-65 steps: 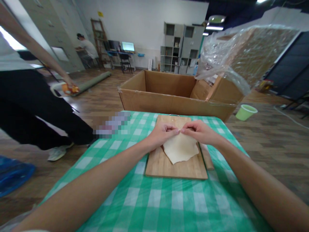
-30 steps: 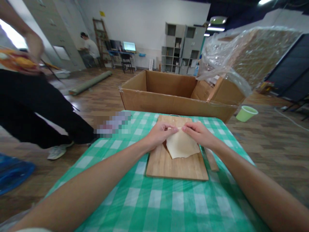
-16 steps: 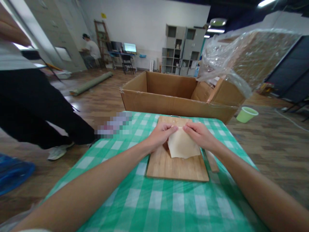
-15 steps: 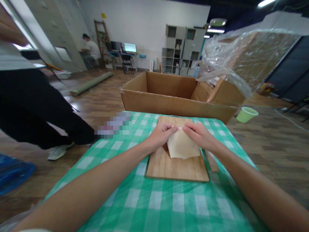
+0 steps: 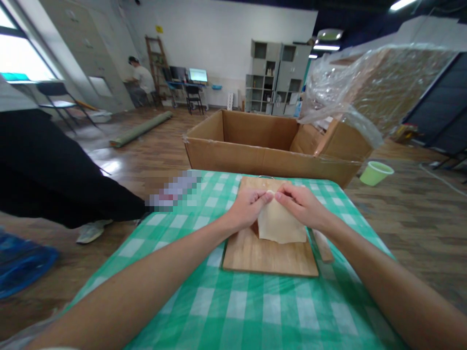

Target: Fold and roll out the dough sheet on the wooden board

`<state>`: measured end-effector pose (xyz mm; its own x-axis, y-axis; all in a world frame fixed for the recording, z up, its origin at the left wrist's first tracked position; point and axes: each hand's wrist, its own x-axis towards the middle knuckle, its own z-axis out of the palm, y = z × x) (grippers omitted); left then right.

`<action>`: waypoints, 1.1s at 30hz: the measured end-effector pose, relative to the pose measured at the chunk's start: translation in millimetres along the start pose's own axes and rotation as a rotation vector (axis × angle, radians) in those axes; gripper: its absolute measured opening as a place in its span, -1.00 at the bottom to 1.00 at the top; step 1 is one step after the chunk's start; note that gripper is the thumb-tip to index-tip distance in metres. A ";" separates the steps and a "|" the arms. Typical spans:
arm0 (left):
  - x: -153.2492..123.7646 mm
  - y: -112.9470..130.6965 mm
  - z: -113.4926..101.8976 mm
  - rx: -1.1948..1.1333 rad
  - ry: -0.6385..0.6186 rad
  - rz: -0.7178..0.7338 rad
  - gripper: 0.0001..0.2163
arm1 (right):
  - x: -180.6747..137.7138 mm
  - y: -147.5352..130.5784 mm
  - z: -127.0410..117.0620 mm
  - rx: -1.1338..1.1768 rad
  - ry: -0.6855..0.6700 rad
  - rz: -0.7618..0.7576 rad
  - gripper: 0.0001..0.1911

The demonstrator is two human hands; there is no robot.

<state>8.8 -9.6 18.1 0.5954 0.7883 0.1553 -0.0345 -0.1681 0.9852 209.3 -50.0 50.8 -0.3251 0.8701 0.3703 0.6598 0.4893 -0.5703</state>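
Dough sheet (image 5: 280, 226): a thin pale sheet is hanging just below both sets of fingertips, draping back toward the person, with its lower edge resting on the board.
Axis: its pinched top edge is running left to right between the two hands.
Left hand (image 5: 248, 206): is closed in a pinch on the top edge.
Right hand (image 5: 301, 204): is pinching the same edge, fingertips almost meeting the left's.
Nearer hand: both are gripping, but more of the sheet is lying under the right.
Cutting board (image 5: 262, 255): is lying beneath both hands.
Wooden stick (image 5: 323, 245): is lying under the right wrist, just beside the board, pointing away from the person.
Cardboard box (image 5: 262, 155): is standing open beyond the fingertips.
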 end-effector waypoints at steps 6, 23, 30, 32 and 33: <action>0.8 1.6 2.2 -0.010 0.004 0.011 -0.58 | -0.5 1.3 3.1 0.065 0.074 -0.026 -0.62; 3.5 -7.0 -1.1 0.057 -0.155 0.044 -0.55 | -1.2 0.2 1.1 0.009 0.073 -0.045 -0.69; 0.4 -5.8 3.3 0.016 -0.212 0.019 -0.55 | -0.5 3.8 2.5 -0.065 -0.012 -0.130 -0.74; 1.2 -6.4 3.5 0.044 -0.182 0.019 -0.56 | -0.1 4.2 3.3 -0.063 0.026 -0.132 -0.74; 2.0 -6.9 3.1 0.063 -0.168 0.022 -0.56 | 0.1 3.9 3.6 -0.049 0.051 -0.126 -0.74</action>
<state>12.7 -8.8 11.4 0.7208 0.6750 0.1575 -0.0018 -0.2254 0.9743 209.4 -47.8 46.0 -0.3732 0.7974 0.4742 0.6490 0.5897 -0.4807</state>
